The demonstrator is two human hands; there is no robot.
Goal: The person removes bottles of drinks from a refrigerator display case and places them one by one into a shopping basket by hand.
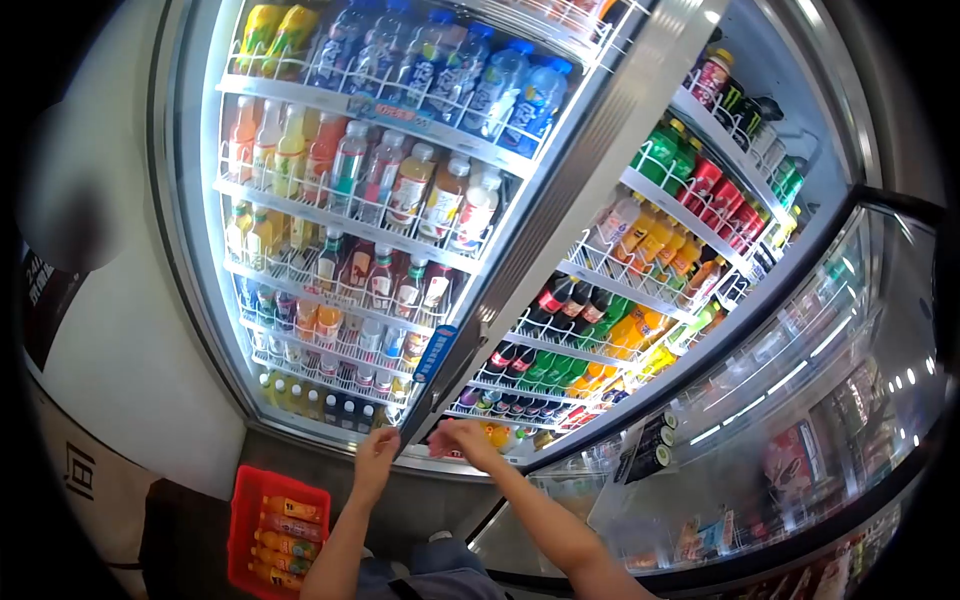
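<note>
My left hand (375, 456) is raised in front of the lower edge of the left glass door, its fingers pointing up and close together. Beside it, my right hand (463, 438) is loosely bent with the fingertips toward the left. A small gap separates the two hands, and no object shows in either. Both are nearest the metal post (478, 345) between the two halves of the drinks fridge. Low on the left half stand bottles with pale and dark caps (330, 405). A blue sticker (436, 354) marks the door frame above my hands.
A red basket (238, 525) with several orange and pink drink bottles (287, 545) rests on the floor at lower left. The right fridge door (740, 420) stands swung out on my right, with reflections in its glass. Bottles and cans fill the shelves (690, 220) behind it.
</note>
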